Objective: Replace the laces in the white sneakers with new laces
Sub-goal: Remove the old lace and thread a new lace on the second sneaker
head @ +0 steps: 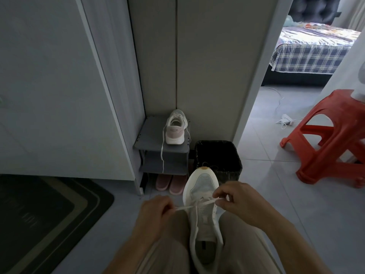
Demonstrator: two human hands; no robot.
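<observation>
My left hand [156, 212] pinches 1 end of the white lace [184, 207]. The white sneaker [203, 204] lies between my knees, toe pointing away. My right hand [237, 198] pinches the other end, just over the sneaker. A dark mat [39, 214] lies far left. The grey rack [152, 143] holds the other sneaker [176, 127] on top, with pink slippers [170, 183] under it. The black bin [230, 171] stands just behind the toe; I cannot tell what is inside.

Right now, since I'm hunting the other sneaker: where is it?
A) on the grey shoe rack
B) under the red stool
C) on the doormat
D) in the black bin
A: the other sneaker stands on the grey shoe rack, heel toward the camera.
</observation>
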